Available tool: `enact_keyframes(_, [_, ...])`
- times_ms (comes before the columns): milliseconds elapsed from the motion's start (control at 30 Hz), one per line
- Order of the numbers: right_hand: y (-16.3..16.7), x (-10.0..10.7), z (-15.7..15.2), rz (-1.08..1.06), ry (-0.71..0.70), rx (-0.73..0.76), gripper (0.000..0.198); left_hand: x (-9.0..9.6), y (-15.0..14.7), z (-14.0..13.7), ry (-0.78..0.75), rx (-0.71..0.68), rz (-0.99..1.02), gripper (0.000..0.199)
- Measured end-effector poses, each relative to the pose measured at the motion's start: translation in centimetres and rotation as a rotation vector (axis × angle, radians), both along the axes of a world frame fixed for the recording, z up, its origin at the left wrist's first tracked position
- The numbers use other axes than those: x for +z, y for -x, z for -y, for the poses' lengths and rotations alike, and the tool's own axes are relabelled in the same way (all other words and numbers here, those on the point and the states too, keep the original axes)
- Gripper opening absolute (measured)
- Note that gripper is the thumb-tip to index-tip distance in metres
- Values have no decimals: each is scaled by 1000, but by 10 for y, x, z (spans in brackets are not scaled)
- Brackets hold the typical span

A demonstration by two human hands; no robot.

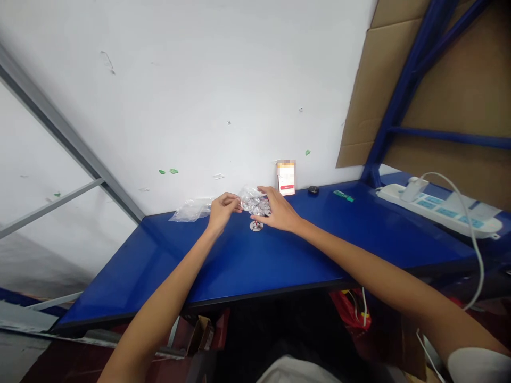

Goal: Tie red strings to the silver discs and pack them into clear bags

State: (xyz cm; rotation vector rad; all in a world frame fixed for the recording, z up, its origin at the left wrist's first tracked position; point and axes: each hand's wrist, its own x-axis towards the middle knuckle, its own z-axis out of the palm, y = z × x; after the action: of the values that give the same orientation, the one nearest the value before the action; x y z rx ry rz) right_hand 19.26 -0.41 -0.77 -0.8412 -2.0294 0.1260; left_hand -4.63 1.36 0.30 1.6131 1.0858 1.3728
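A clear plastic bag (250,195) with several shiny silver round pieces stands between my hands on the blue table. My left hand (224,209) is closed in a pinch at the bag's left edge. Curved around the bag's right side, my right hand (280,210) has the bag between its thumb and fingers. One silver disc (256,226), with something red on top, lies on the table just below the bag. To the left, flat clear plastic bags (191,210) lie against the wall, partly behind my left hand.
A phone (286,178) with a lit screen leans on the white wall (223,80). Right of it are a small black object (313,190) and a green item (344,196). A white power strip (439,210) with a cable lies at the right, near a blue metal frame (399,106).
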Motion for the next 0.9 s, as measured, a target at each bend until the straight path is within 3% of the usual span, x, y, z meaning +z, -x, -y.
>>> enact_keyframes(100, [2, -1, 0, 110, -80, -9, 107, -8, -20, 10, -39, -56, -29, 30])
enact_keyframes(233, [-2, -11, -10, 142, 22, -39, 82, -11, -34, 20, 10, -184, -16, 34])
enact_keyframes(400, [-12, -15, -19, 129, 114, -164, 66, -1, -20, 16, 44, -313, -43, 40])
enact_keyframes(467, [-14, -13, -20, 133, 158, -180, 59, 0, -11, 12, -4, -310, -142, 42])
enact_keyframes(600, [-15, -8, -17, 124, 233, -148, 49, -8, -2, 6, -174, -312, -556, 31])
enact_keyframes(733, [-15, -6, -16, 38, 336, -57, 34, -20, -8, 4, -274, -389, -731, 22])
enact_keyframes(900, [-13, -10, -23, -306, 679, 301, 27, -22, -8, 1, -263, -397, -665, 28])
